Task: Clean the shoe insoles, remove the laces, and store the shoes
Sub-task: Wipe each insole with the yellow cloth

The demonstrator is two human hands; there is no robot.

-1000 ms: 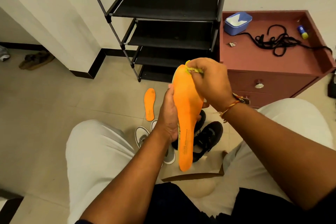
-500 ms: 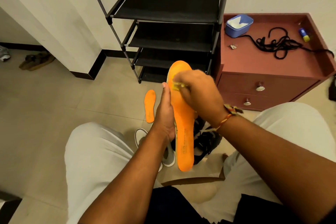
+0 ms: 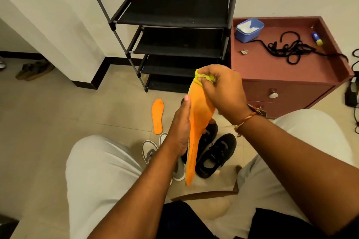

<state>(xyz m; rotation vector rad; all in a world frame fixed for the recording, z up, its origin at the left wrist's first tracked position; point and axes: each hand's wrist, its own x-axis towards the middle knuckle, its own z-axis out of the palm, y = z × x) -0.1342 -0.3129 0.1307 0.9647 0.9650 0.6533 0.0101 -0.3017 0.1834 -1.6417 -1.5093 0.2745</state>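
Orange foam insole (image 3: 198,122) is held upright over the floor, gripped at its middle by the left hand (image 3: 180,128) (thumb laid along the near edge, fingers mostly hidden behind). A crumpled yellow cloth (image 3: 204,77) is pinched against its top end by the curled fingers of the right hand (image 3: 223,91). Black lace-up trainers (image 3: 217,153) are seen below.

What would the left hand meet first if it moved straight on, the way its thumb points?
Probably the yellow cloth that the right hand pinches at the tip of the insole; beyond stands the shoe rack. Depth is unclear.
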